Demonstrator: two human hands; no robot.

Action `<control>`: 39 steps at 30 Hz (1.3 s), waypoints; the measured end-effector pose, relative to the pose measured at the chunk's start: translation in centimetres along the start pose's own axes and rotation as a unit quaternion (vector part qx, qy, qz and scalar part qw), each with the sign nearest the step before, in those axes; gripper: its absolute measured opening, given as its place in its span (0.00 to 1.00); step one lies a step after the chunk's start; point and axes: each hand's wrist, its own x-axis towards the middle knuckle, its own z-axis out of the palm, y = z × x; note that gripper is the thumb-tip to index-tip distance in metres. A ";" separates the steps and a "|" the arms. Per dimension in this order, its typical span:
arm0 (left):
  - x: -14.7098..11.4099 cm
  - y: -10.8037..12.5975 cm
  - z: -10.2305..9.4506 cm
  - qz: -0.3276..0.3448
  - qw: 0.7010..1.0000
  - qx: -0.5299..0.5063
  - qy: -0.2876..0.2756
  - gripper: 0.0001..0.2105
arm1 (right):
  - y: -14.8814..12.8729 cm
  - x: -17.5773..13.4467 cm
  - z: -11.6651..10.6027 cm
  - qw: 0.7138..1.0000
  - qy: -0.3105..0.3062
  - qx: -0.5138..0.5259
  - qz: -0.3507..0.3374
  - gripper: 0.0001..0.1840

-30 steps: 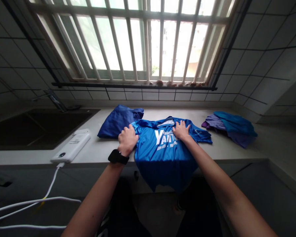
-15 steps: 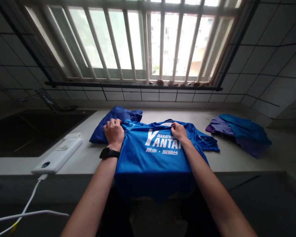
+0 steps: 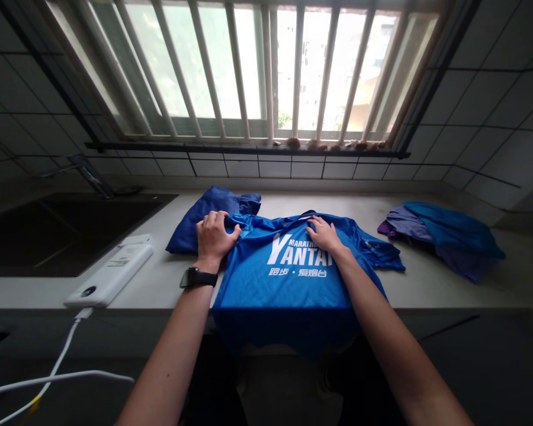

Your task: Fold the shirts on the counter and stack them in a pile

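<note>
A blue T-shirt (image 3: 288,290) with white lettering lies front up on the counter, its lower part hanging over the front edge. My left hand (image 3: 214,235) rests at the shirt's left shoulder, thumb spread away from the bent fingers. Just below the collar, my right hand (image 3: 325,234) lies flat on the cloth with its fingers stretched out, covering some of the print. The right sleeve (image 3: 379,251) is spread out on the counter. Behind my left hand is a darker blue folded garment (image 3: 193,223), partly hidden by the hand and the shirt.
A heap of purple and teal clothes (image 3: 448,236) sits on the right of the counter (image 3: 426,293). At left, a white power bank (image 3: 111,275) with a white cable (image 3: 64,349) lies beside the dark sink (image 3: 35,236). A barred window (image 3: 249,71) stands behind.
Both hands have loosened from the shirt: the left thumb has moved away from its fingers, and the right hand has gone from pinching the collar to lying flat. The view has shifted slightly.
</note>
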 end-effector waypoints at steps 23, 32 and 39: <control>-0.1 0.6 -1.1 0.029 0.999 -0.032 0.024 0.13 | -0.4 0.2 0.1 0.997 0.004 -0.067 -0.027 0.29; -5.9 5.6 -3.3 0.248 0.899 -0.181 -0.311 0.29 | 0.4 -7.0 -3.0 0.990 -0.082 -0.016 -0.114 0.32; -10.5 5.7 -4.9 0.273 0.895 -0.109 -0.335 0.30 | 1.8 -15.9 -4.3 0.971 -0.179 -0.004 -0.157 0.57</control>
